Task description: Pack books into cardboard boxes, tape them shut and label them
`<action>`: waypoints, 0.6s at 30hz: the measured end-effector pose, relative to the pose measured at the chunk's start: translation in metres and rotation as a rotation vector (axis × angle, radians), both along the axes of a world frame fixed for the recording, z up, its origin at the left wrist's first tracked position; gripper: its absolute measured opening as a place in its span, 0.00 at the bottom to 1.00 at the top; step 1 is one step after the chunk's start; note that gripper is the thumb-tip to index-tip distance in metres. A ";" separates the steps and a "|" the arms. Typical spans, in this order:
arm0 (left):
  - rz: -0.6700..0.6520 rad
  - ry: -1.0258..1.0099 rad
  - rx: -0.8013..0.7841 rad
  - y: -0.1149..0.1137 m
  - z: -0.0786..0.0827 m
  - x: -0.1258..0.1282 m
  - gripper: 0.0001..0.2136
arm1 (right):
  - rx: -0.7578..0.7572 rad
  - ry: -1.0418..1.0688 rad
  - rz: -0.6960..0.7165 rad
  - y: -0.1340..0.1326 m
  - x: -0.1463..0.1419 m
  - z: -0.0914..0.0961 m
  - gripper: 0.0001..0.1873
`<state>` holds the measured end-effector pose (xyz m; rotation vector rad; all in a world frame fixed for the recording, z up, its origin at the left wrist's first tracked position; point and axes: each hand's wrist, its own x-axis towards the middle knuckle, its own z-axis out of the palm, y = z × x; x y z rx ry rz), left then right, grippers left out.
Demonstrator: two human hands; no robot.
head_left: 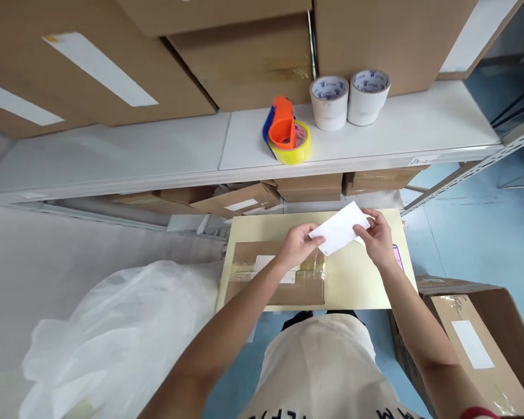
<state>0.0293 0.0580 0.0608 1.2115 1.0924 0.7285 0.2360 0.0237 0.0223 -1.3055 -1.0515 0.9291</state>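
A white paper label is stretched between my two hands above a pale yellow table. My left hand pinches its left end between thumb and fingers. At the right end, my right hand grips it the same way. Another bit of white paper shows under the right thumb, mostly hidden. On the table's left half lies a flat cardboard box, closed with clear tape and bearing white labels. A phone with a lit pink screen lies by my right wrist, partly covered.
A grey shelf holds large cartons, an orange tape dispenser with yellow tape, and two white tape rolls. Right of the table stands an open carton with a labelled box inside. Translucent plastic sheeting bulges at left.
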 end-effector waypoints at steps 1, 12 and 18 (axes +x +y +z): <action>0.036 -0.007 -0.009 -0.013 0.001 -0.009 0.17 | 0.033 -0.100 -0.053 -0.010 -0.007 0.007 0.25; 0.225 -0.422 -0.070 -0.124 0.028 -0.086 0.20 | 0.542 -0.887 0.135 -0.117 -0.143 0.058 0.10; 0.174 -0.649 -0.165 -0.164 0.027 -0.132 0.21 | 0.547 -0.930 0.119 -0.151 -0.179 0.063 0.09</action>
